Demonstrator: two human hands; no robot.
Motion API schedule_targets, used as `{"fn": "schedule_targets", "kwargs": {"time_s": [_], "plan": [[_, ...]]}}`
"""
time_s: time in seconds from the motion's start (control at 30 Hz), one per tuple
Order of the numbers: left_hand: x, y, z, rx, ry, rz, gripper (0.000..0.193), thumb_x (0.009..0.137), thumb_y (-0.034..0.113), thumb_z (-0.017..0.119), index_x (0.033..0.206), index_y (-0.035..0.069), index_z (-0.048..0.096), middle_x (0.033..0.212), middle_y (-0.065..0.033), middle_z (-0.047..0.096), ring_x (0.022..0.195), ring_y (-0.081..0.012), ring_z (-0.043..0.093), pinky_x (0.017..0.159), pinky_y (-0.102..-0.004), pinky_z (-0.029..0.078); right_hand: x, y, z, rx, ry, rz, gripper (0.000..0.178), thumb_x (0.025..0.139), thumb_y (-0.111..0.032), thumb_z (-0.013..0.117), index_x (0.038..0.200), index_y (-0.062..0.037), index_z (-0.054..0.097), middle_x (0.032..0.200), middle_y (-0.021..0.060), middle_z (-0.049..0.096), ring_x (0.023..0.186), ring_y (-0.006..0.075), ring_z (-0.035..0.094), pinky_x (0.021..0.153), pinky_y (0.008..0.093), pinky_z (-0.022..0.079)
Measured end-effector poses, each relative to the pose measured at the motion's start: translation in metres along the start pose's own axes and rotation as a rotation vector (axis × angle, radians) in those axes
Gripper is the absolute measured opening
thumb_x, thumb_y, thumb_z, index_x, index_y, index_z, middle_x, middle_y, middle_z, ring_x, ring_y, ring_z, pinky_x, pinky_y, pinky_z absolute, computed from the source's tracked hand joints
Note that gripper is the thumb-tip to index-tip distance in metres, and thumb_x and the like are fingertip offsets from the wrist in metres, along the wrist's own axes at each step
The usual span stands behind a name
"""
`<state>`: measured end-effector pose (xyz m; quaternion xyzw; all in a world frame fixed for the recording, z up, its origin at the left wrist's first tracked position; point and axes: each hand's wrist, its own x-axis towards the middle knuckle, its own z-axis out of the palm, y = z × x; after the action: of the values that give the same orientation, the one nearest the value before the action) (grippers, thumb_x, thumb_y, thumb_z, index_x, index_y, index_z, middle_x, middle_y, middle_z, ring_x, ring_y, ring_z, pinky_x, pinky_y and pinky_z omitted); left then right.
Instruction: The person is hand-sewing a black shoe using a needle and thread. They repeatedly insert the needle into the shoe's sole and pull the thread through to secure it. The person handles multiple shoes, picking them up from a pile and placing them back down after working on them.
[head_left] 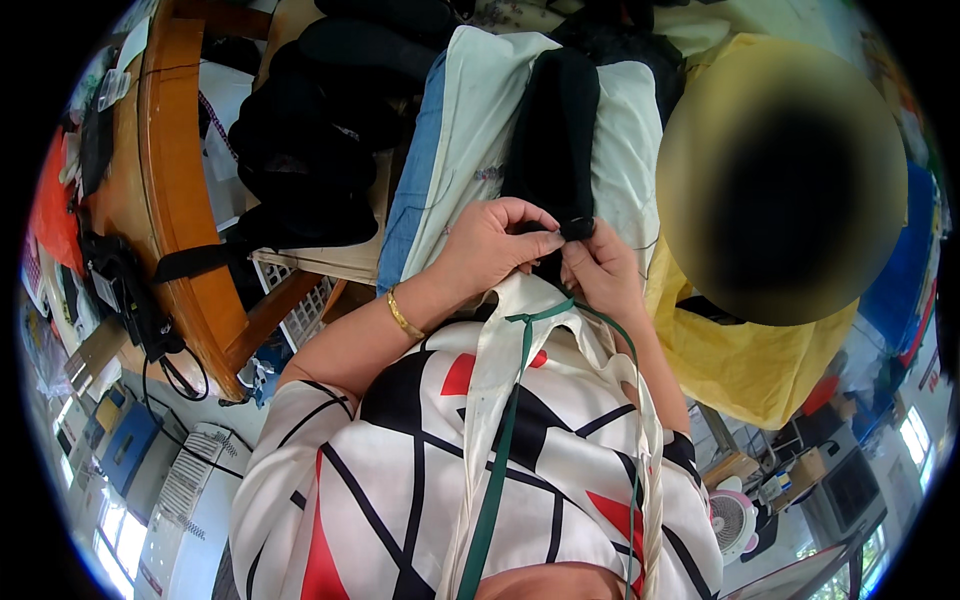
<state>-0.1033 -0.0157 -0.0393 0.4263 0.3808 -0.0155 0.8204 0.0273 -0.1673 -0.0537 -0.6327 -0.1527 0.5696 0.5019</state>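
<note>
A long black fabric piece point(553, 120), shaped somewhat like a shoe upper, lies along my lap over white cloth. My right hand point(605, 275) grips its near end, where a small folded black edge stands up between thumb and fingers. Close beside that edge, my left hand point(495, 240) is closed in a pinch, thumb against fingertip. Whatever is between those fingertips is too small to make out. A gold bracelet point(403, 315) circles my left wrist. Below the hands hang white apron cloth point(520, 295) and a green strap point(525, 325).
Soft black pieces point(305, 150) are heaped on a wooden surface at the left, beside a curved wooden table edge point(175, 200). Yellow cloth point(765, 375) lies at the right, with a large blurred round patch above it. A small pink-and-white fan point(733, 522) stands at lower right.
</note>
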Motion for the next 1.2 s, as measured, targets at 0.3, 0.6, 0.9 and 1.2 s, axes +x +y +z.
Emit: {"fn": "schedule_targets", "kwargs": {"time_s": [0.3, 0.6, 0.9, 1.2], "plan": [[0.005, -0.005, -0.004, -0.007, -0.038, -0.011, 0.017, 0.088, 0.007, 0.074, 0.102, 0.001, 0.069, 0.081, -0.0014, 0.068, 0.063, -0.0045, 0.06, 0.056, -0.0189, 0.049, 0.004, -0.047, 0.004, -0.021, -0.137, 0.079, 0.046, 0.089, 0.0, 0.057, 0.134, -0.0073, 0.049, 0.086, 0.0012, 0.061, 0.071, 0.0086, 0.06, 0.064, 0.0243, 0.052], [0.001, 0.004, -0.002, 0.019, -0.076, -0.021, 0.015, 0.091, 0.011, 0.068, 0.104, 0.004, 0.062, 0.082, -0.0002, 0.064, 0.067, -0.0057, 0.06, 0.057, -0.0193, 0.049, 0.043, -0.057, -0.02, -0.993, -0.074, -0.528, 0.02, 0.086, -0.006, 0.064, 0.105, -0.01, 0.069, 0.088, 0.0095, 0.063, 0.075, 0.027, 0.065, 0.068, 0.0354, 0.051], [-0.013, 0.039, -0.027, 0.431, -0.102, 0.172, 0.014, 0.092, 0.013, 0.069, 0.103, 0.005, 0.067, 0.08, 0.0039, 0.063, 0.063, -0.001, 0.053, 0.053, -0.0166, 0.042, 0.029, -0.029, 0.018, -0.094, -0.024, -0.093, 0.009, 0.094, -0.011, 0.065, 0.098, -0.0026, 0.067, 0.079, -0.0012, 0.061, 0.064, 0.0083, 0.056, 0.062, 0.0236, 0.048], [-0.019, 0.029, -0.022, 0.6, -0.039, 0.271, 0.014, 0.09, 0.011, 0.07, 0.102, 0.002, 0.069, 0.074, 0.0031, 0.063, 0.061, -0.0027, 0.056, 0.053, -0.0184, 0.044, 0.008, -0.048, 0.019, -0.454, 0.074, -0.5, 0.005, 0.087, -0.007, 0.071, 0.089, -0.0026, 0.071, 0.08, 0.0079, 0.062, 0.075, 0.0214, 0.06, 0.066, 0.0318, 0.048]]}}
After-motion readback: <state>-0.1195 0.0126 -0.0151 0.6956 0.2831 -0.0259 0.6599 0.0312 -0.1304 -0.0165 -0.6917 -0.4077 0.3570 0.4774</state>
